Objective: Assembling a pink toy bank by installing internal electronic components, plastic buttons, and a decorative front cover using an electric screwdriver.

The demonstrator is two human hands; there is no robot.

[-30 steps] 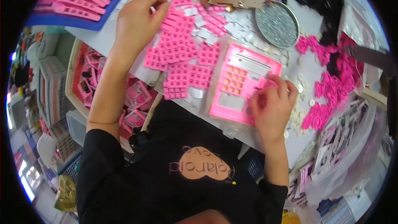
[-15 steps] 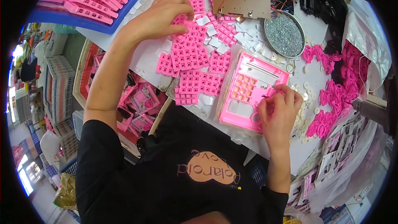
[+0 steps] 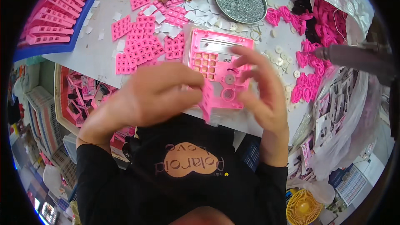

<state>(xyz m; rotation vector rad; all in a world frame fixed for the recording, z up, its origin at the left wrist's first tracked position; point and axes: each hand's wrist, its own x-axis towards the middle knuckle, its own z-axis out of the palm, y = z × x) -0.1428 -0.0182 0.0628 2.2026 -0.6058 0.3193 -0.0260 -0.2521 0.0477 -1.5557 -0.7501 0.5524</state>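
Observation:
My left hand [image 3: 160, 93] pinches a pink button pad [image 3: 207, 102], turned edge-on and blurred, in front of the pink plastic housing [image 3: 221, 71]. The housing lies on the table, a grid of square openings at its left side. Inside it sit a small pale disc [image 3: 230, 79] and a round pink ring [image 3: 228, 95]. My right hand [image 3: 268, 96] hovers at the housing's right edge, fingers apart and curved, with nothing seen in them. Left of the housing lies a pile of similar pink button pads [image 3: 143, 48], partly behind my left hand.
Metal screws [image 3: 241, 1] fill a round dish behind the housing. White discs [image 3: 283, 60] and pink looped parts [image 3: 307, 60] lie to the right, near a dark rod-shaped tool [image 3: 354, 58]. White paper squares [image 3: 200, 16] are scattered about. A blue tray [image 3: 76, 37] stands far left.
My left hand has brought a pink button pad from the pile toward the housing. My right hand has lifted from the housing and spread its fingers. The whole view has shifted.

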